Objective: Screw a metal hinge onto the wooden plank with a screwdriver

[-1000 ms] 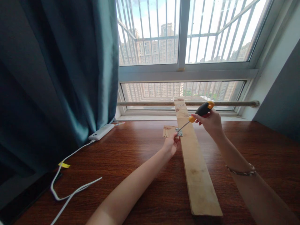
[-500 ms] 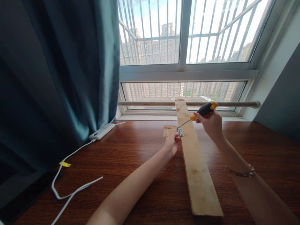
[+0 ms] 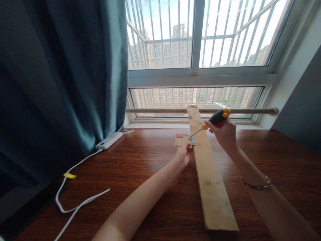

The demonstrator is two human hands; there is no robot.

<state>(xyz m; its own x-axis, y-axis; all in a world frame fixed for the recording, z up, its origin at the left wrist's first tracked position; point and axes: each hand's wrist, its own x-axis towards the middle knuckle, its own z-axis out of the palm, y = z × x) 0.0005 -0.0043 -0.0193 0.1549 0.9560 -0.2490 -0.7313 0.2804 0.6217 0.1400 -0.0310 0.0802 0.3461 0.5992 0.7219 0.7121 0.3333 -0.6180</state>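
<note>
- Little has shifted since a moment ago: the right hand (image 3: 224, 133) dips the screwdriver (image 3: 213, 119) slightly, its tip still at the hinge (image 3: 192, 142).
- Right hand is clamped around the black-and-yellow handle; the thin steel shaft slants down to the small metal hinge.
- Left hand (image 3: 183, 154) pinches together at the hinge's near edge, steadying it against the plank (image 3: 209, 177).
- One long, stiff wooden plank lies on the dark table (image 3: 140, 167), its far end at the window rail; it looks light but rigid, best held along its edges.
- One small wood block (image 3: 180, 139) sits just left of the hinge.
- One power bank (image 3: 109, 141) and one white cable (image 3: 75, 197) lie well apart, by the curtain (image 3: 62, 83).
</note>
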